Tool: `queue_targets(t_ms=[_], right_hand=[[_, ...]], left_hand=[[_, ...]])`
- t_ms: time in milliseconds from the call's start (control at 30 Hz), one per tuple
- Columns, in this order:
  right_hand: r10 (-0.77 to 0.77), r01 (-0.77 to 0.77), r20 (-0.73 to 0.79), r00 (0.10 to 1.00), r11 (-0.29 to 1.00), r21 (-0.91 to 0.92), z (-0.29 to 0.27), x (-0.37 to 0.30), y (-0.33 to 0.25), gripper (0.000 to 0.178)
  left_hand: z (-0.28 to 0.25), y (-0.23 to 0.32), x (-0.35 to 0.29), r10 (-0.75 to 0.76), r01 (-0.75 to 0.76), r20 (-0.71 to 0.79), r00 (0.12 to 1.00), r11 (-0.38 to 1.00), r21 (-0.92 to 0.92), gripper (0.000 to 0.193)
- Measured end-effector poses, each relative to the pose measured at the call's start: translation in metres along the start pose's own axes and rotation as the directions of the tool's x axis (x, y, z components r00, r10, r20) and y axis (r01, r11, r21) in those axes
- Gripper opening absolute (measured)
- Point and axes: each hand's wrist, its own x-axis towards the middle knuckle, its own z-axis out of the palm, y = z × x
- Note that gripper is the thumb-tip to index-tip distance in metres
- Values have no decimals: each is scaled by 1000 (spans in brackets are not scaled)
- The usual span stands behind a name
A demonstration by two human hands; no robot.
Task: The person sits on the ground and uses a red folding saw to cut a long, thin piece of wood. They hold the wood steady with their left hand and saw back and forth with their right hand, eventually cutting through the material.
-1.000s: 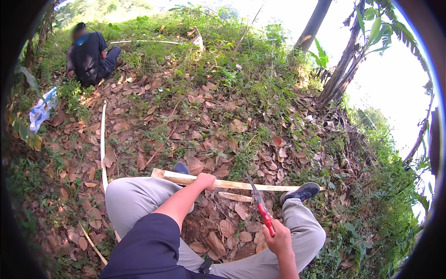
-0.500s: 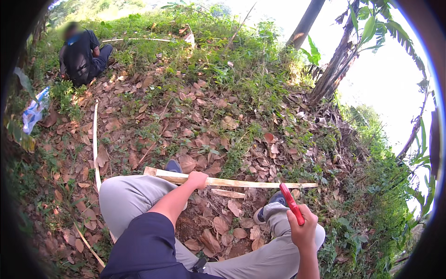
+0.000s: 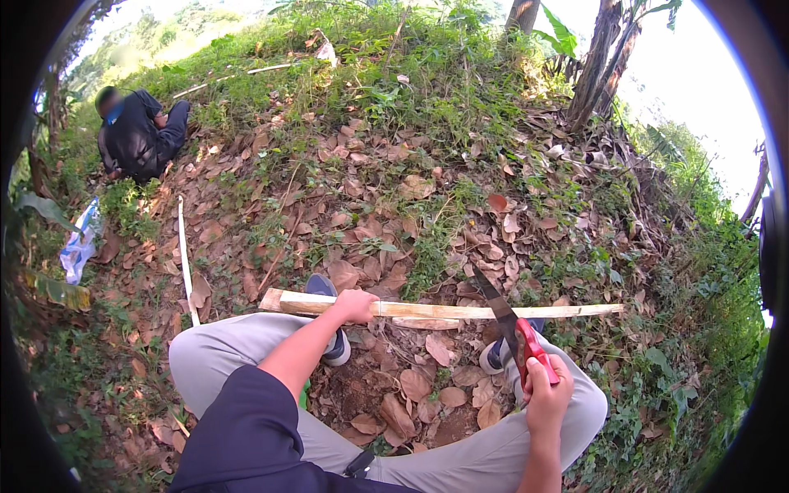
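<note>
A long pale strip of split bamboo [image 3: 448, 311] lies crosswise in front of my knees, its wide end at the left. My left hand [image 3: 357, 306] is closed around it left of the middle. My right hand [image 3: 549, 390] grips the red handle of a handsaw [image 3: 534, 352]. The saw's dark blade points up and to the left, crossing the strip right of its middle; whether the teeth touch it I cannot tell. A shorter pale piece [image 3: 427, 324] shows just under the strip, partly hidden by it.
Dry brown leaves and green weeds cover the ground. Another pale pole [image 3: 187, 263] lies beyond my left knee. A person in dark clothes [image 3: 136, 135] sits at the far left, near a blue and white plastic bag [image 3: 80, 246]. Tree trunks [image 3: 600, 70] stand at the back right.
The saw has turned so that its blade shows, now lying across the strip. My right hand has shifted slightly right. My left hand keeps its hold, and the view has tilted down.
</note>
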Motion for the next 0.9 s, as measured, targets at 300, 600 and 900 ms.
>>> queue_targets(t_ms=[300,600,900], right_hand=[[-52,52,6,999,998,42,-3,-9,-8,14],[-42,42,5,999,999,20,-6,-18,-4,13],[-84,84,-23,996,996,15,2,-20,-2,16]], left_hand=[[-6,0,4,4,-2,57,998,1000,-24,48],[-3,2,9,-22,22,10,1000,999,-40,49],[11,-2,16,-26,27,15,1000,1000,-6,46]])
